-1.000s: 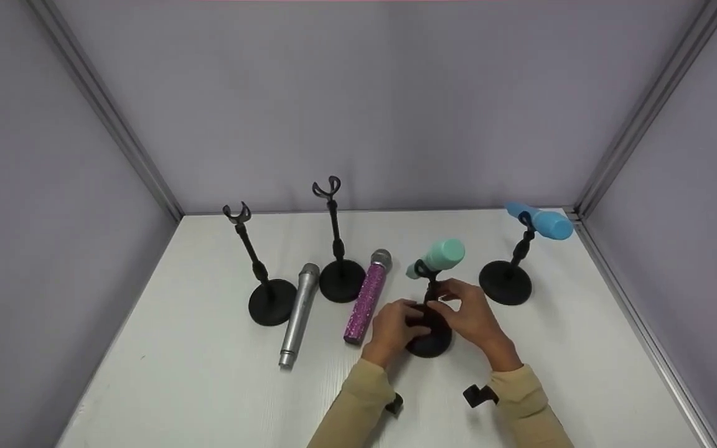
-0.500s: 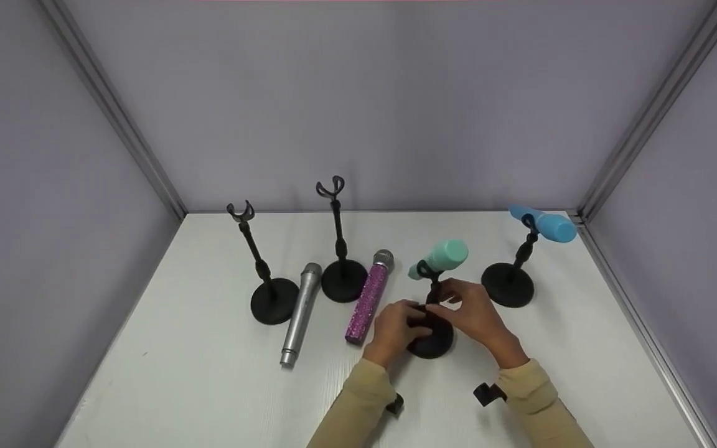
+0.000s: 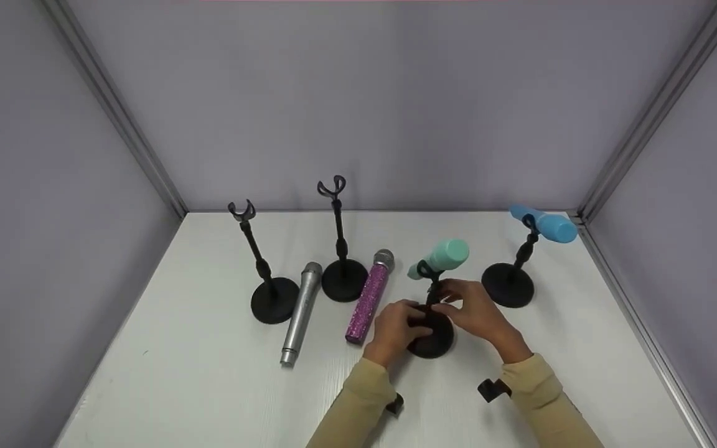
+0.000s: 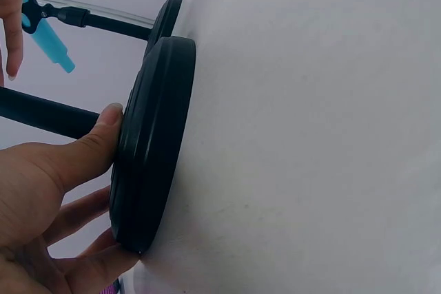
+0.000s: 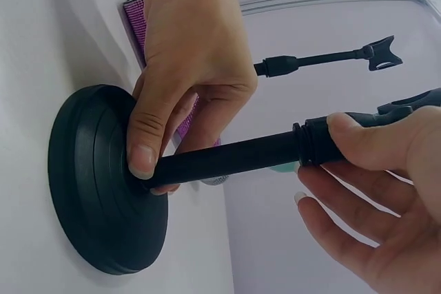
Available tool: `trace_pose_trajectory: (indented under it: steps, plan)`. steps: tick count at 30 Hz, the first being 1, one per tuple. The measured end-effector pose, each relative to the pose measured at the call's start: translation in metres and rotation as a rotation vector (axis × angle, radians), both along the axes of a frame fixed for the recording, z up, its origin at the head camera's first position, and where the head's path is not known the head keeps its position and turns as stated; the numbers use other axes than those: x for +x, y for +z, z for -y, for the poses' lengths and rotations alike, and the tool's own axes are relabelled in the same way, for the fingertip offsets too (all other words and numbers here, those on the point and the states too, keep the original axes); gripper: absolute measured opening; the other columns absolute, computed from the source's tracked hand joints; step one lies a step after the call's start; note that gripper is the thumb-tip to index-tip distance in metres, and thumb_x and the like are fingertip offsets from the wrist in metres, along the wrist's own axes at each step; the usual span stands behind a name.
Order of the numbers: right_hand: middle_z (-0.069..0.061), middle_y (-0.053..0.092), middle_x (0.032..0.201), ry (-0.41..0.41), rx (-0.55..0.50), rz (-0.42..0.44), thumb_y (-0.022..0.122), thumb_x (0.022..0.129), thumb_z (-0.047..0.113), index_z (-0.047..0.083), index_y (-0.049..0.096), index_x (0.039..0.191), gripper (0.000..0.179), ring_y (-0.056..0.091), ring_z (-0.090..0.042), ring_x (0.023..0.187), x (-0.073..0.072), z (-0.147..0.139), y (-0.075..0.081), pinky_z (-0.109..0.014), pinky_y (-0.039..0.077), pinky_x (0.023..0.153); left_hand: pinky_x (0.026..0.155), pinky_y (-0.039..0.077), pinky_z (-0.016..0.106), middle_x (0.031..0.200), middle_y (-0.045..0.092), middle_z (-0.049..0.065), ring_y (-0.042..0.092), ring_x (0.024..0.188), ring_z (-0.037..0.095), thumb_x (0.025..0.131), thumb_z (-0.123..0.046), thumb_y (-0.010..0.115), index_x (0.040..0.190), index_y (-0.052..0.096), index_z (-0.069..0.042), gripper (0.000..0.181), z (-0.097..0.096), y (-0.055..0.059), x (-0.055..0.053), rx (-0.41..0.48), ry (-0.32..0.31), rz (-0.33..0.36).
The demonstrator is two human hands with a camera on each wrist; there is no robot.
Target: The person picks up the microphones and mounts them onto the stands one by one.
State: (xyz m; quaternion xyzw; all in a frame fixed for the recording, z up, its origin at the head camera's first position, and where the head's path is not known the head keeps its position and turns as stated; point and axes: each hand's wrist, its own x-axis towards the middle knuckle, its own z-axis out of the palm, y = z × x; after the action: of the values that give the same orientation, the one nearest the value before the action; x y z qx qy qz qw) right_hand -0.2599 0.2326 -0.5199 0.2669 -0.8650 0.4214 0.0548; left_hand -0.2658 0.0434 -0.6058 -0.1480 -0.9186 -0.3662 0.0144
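A black microphone stand [image 3: 438, 343] stands on the white table, bearing a mint-green microphone [image 3: 449, 254] in its clip. My left hand [image 3: 391, 330] grips its round base, thumb on the top face near the foot of the pole and fingers at the rim. Higher up, my right hand [image 3: 475, 312] pinches the collar on the pole [image 5: 234, 157] between thumb and fingers. In the right wrist view the left thumb lies right beside the pole. To the left of the left hand lies a purple glitter microphone [image 3: 368, 305].
At the right, another stand [image 3: 508, 286] carries a blue microphone [image 3: 554, 228]. Two stands with bare clips, one far left [image 3: 273, 301] and one behind [image 3: 343, 282], flank a silver microphone [image 3: 299, 317] on the table [image 3: 196, 373]. Grey panels [image 3: 358, 106] enclose the back and sides.
My right wrist has shifted slightly to the right, while its fingers stay at the pole. The left hand keeps its hold on the base. The view has shifted a little.
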Motion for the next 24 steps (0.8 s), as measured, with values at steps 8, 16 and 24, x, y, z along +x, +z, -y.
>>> trace_pose_trajectory:
  steps: [8,16,24]
  plan:
    - [-0.004,0.077,0.099,-0.086,-0.029,0.035,0.084,0.087,0.027,0.008,0.073,0.105,0.028,0.075,-0.023,0.094,0.0034,0.0056,-0.0027,-0.05,0.062,0.083,0.103,0.055,0.039,0.127,0.074,0.0,0.069,0.117,0.021,0.082,-0.03,0.087,0.11,0.082,-0.019,0.03,0.0008,0.0003,0.0008,0.003,0.007,0.005]
    - [-0.009,0.078,0.097,-0.047,-0.075,-0.05,0.08,0.089,0.01,0.003,0.075,0.105,0.018,0.075,-0.023,0.09,0.0024,0.0077,-0.0043,-0.046,0.063,0.08,0.102,0.055,0.038,0.128,0.074,0.0,0.068,0.117,0.022,0.082,-0.031,0.087,0.11,0.082,-0.018,0.031,0.0011,-0.0004,0.0015,-0.019,-0.004,-0.006]
    - [-0.013,0.077,0.108,-0.002,-0.078,0.0,0.074,0.095,0.01,0.001,0.073,0.116,0.023,0.074,-0.029,0.1,0.0008,0.0037,-0.0006,-0.05,0.062,0.087,0.103,0.055,0.038,0.127,0.074,0.0,0.068,0.117,0.021,0.083,-0.031,0.087,0.109,0.082,-0.017,0.03,0.0006,-0.0011,0.0002,-0.02,0.002,0.002]
